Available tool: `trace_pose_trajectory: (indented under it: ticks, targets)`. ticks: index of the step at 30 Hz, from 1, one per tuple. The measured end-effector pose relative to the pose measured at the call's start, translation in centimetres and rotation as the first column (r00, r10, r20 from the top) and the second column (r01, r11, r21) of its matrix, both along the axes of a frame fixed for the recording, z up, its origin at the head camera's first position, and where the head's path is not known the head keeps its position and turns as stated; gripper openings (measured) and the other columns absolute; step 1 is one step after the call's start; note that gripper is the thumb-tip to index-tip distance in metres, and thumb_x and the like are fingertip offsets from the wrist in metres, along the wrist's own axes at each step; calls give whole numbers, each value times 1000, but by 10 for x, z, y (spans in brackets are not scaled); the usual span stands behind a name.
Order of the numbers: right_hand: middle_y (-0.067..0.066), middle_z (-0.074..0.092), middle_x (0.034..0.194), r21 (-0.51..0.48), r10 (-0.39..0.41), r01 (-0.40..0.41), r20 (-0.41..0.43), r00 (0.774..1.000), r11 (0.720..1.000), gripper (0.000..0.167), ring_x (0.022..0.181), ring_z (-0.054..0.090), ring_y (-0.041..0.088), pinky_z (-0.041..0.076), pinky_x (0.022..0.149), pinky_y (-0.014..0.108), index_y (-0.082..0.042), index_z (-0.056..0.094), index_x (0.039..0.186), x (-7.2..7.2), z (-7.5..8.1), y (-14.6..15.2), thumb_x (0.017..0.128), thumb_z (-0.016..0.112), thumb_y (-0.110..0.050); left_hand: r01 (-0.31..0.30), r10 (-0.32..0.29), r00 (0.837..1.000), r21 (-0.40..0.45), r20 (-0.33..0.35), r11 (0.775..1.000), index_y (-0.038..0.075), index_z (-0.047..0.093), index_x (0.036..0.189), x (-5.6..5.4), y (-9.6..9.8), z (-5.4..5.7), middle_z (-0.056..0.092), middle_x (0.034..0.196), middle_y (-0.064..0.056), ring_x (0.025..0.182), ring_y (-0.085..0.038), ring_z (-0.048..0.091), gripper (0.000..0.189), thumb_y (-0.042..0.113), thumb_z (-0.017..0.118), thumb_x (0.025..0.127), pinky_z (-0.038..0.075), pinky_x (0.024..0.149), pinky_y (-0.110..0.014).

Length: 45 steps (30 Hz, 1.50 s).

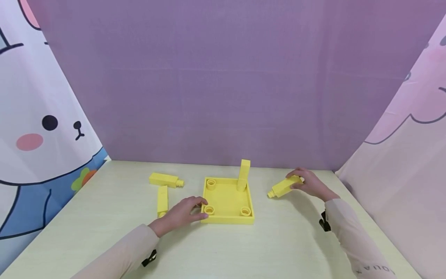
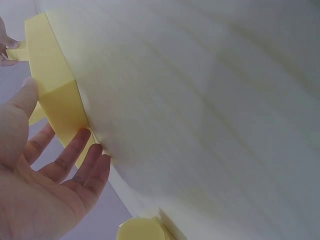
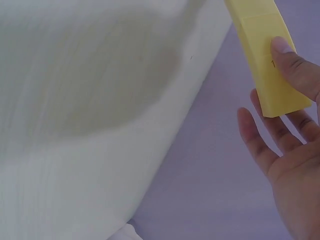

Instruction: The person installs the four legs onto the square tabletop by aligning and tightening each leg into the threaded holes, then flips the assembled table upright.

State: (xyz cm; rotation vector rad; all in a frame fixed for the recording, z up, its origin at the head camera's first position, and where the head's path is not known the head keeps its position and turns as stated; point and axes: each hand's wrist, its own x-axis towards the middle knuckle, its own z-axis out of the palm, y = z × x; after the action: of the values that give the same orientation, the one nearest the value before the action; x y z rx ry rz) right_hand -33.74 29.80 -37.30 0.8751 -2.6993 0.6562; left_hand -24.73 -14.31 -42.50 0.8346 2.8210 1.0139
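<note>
A yellow square base with raised walls lies on the table, round sockets showing in three corners. One yellow leg stands upright at its far right corner. My left hand holds the base's near left corner, thumb at the front wall and fingers along the left side; the left wrist view shows these fingers slightly bent against the base. To the right of the base, my right hand grips another yellow leg by its thick end, its narrow round peg pointing toward the base and down.
Two more yellow legs lie left of the base: one crosswise at the back, one lengthwise close to my left hand. A purple cloth hangs behind the table's far edge, with cartoon-printed cloths at both sides.
</note>
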Motion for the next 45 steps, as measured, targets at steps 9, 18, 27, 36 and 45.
trace_pose_trajectory:
  ticks: [9, 18, 27, 36, 45]
  targets:
    - [9, 59, 95, -23, 14, -15, -47, 999, 1000, 34, 83, 50, 17, 45, 69, 33, -2, 65, 100, -2, 4, -5, 68, 77, -3, -6, 6, 1000, -2, 12, 1000, 8, 56, 114, 0, 0, 0, 60, 110, -3, 103, -22, 55, 43, 38, 62, 85, 45, 90, -42]
    - [16, 60, 99, -49, -4, 2, -25, 1000, 999, 35, 88, 55, 25, 53, 67, 30, 3, 62, 100, 0, 8, -11, 69, 76, -3, 2, -2, 1000, 16, 19, 1000, 6, 56, 114, 1, 0, 1, 60, 111, -5, 103, -23, 55, 43, 37, 63, 85, 45, 90, -43]
    - [19, 59, 101, -93, 4, -2, 19, 1000, 996, 35, 89, 58, 29, 55, 69, 33, 3, 60, 103, 3, 14, -18, 71, 75, -2, 9, -9, 1000, 17, 14, 1000, 5, 56, 115, 2, 0, 2, 60, 111, -6, 103, -23, 55, 42, 34, 62, 85, 45, 90, -43]
    - [18, 58, 103, -97, 17, -13, 41, 999, 995, 36, 93, 59, 32, 55, 71, 35, 3, 58, 106, 4, 16, -25, 73, 73, 0, 5, -6, 1000, 18, 19, 1000, 5, 56, 115, 1, 0, 1, 60, 112, -6, 103, -23, 55, 43, 36, 62, 85, 45, 90, -43]
    - [17, 60, 102, -107, 9, -2, 62, 998, 994, 37, 93, 59, 32, 54, 74, 38, 3, 57, 109, 6, 20, -32, 75, 72, -2, 6, -6, 1000, 8, 6, 1000, 6, 56, 116, 1, -1, 0, 60, 112, -5, 104, -22, 55, 44, 37, 62, 85, 45, 90, -42]
